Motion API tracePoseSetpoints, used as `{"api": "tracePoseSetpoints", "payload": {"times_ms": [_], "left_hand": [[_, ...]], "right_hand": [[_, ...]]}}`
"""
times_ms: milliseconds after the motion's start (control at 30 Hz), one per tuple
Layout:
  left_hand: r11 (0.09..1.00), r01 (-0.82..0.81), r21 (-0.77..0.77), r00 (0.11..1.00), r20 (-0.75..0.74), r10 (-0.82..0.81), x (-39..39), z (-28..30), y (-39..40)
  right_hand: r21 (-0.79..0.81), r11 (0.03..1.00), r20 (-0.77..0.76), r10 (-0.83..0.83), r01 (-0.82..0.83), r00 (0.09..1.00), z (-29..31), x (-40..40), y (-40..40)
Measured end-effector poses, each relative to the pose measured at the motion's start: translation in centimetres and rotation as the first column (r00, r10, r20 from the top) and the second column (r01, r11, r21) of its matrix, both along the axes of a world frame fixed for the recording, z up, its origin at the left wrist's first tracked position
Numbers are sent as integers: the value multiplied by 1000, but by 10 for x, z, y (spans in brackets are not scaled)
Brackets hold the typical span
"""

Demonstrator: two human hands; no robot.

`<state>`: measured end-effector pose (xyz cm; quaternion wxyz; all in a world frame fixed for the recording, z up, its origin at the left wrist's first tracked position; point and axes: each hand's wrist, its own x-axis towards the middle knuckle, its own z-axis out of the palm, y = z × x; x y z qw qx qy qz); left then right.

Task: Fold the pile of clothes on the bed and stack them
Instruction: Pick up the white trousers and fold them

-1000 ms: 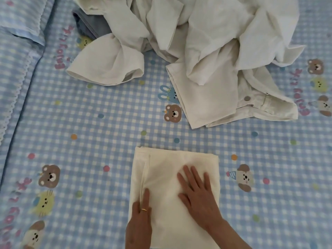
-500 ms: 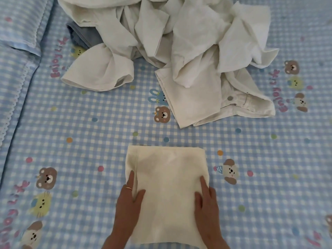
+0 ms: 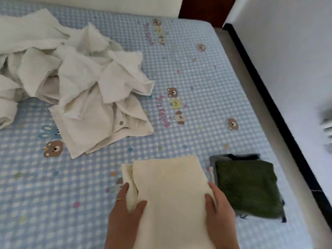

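A folded cream garment [image 3: 170, 198] is held at the bottom middle of the view, just above the bed. My left hand [image 3: 125, 212], with a gold ring, grips its left edge, thumb on top. On the opposite edge my right hand [image 3: 219, 211] grips the same way. Right beside it lies a stack of folded clothes [image 3: 248, 187] with a dark green piece on top and darker pieces under it. The unfolded pile of white and cream clothes [image 3: 80, 83] lies crumpled at the upper left, with cream trousers [image 3: 100, 126] at its near edge.
The bed carries a blue checked sheet [image 3: 188, 83] printed with bears. Its right edge [image 3: 251, 83] runs diagonally, with a dark skirting strip [image 3: 280, 108] and a white wall beyond. A white headboard or cushion [image 3: 107, 4] sits at the top.
Both hands moved from pressing on the folded cream garment to gripping its sides, and it has shifted right toward the green-topped stack. The view has swung right.
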<state>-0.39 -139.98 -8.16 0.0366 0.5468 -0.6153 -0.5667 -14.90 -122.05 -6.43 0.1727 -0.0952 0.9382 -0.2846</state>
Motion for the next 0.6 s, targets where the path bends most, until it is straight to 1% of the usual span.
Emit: {"api": "tracePoseSetpoints", "payload": {"times_ms": [67, 133, 200, 267, 367, 467, 533, 567, 600], "left_hand": [[1000, 16, 2, 996, -83, -16, -61, 7, 46], [999, 32, 12, 985, -168, -30, -115, 10, 89], [998, 56, 28, 976, -214, -49, -166, 6, 130], [997, 67, 48, 972, -227, -55, -204, -8, 162], [995, 84, 58, 985, -159, -74, -242, -45, 203], [987, 150, 51, 988, -32, -149, -248, -78, 225], [973, 228, 20, 972, 45, -229, -242, -86, 229], [956, 290, -42, 953, 109, -284, -240, -87, 229], [915, 368, -166, 924, 177, -340, -238, -85, 228]], "right_hand": [[-31, 998, -65, -64, 62, 996, 18, -54, 51], [-46, 992, -95, -124, 121, 988, 28, -103, 95], [-54, 984, -146, -176, 170, 974, 26, -148, 137], [-39, 980, -194, -198, 194, 961, 11, -183, 171], [0, 978, -204, -205, 209, 957, -29, -221, 212], [84, 975, -95, -197, 205, 976, -68, -235, 235], [172, 967, -72, -177, 187, 982, -78, -238, 241], [218, 961, -114, -150, 172, 982, -79, -238, 240], [256, 956, -191, -93, 141, 977, -80, -238, 236]]}}
